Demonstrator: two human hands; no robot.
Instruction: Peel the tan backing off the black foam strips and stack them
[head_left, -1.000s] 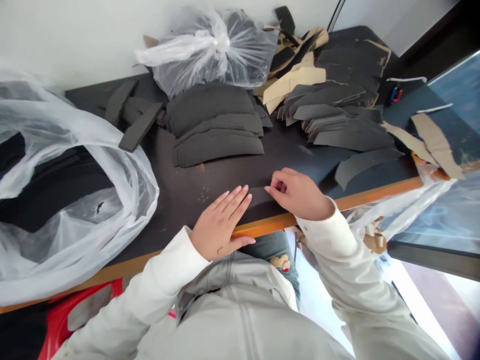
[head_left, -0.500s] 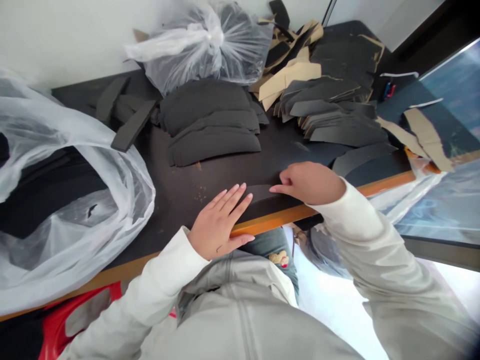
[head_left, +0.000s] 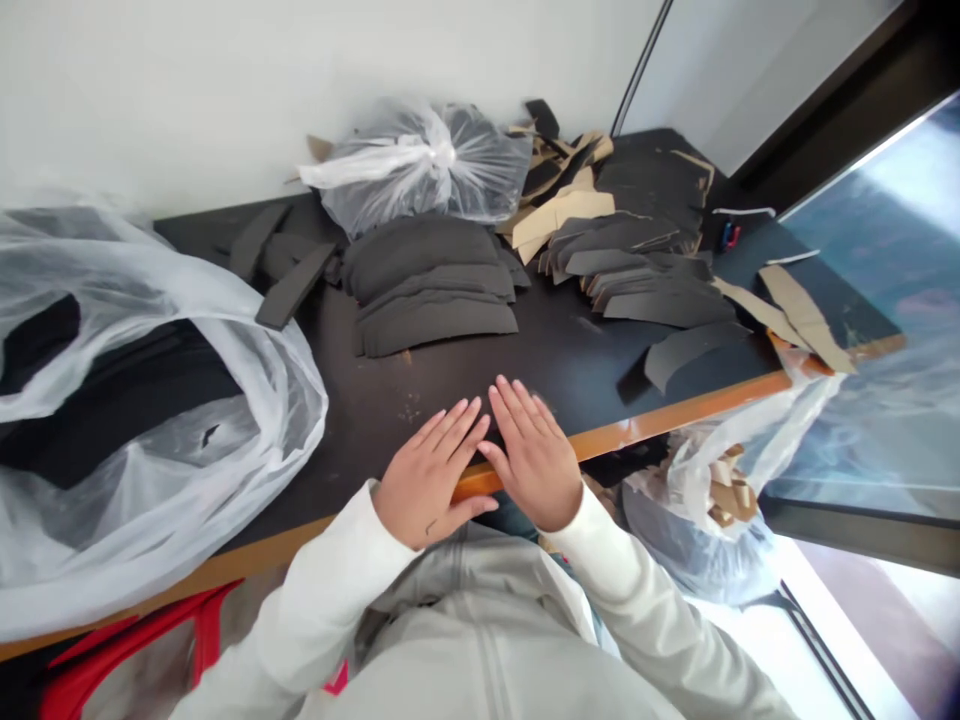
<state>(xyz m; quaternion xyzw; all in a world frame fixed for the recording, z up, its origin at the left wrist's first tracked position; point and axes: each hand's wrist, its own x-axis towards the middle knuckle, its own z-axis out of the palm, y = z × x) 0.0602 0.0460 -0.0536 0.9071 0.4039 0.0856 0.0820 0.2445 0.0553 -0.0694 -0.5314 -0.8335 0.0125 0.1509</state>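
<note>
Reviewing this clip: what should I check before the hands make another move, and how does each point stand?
1. Left hand flat, fingers extended, at the table's front edge: ok.
2. Right hand flat, palm down: ok.
3. Hands apart: cannot tell; left fingertips and right thumb are very close.
4. View of what lies under the hands: not ok; they cover it.
5. Fingertips clear of the stack of dark curved pieces: ok.
6. Tan strip fully on the table: not ok; its near end reaches over the edge.
</note>
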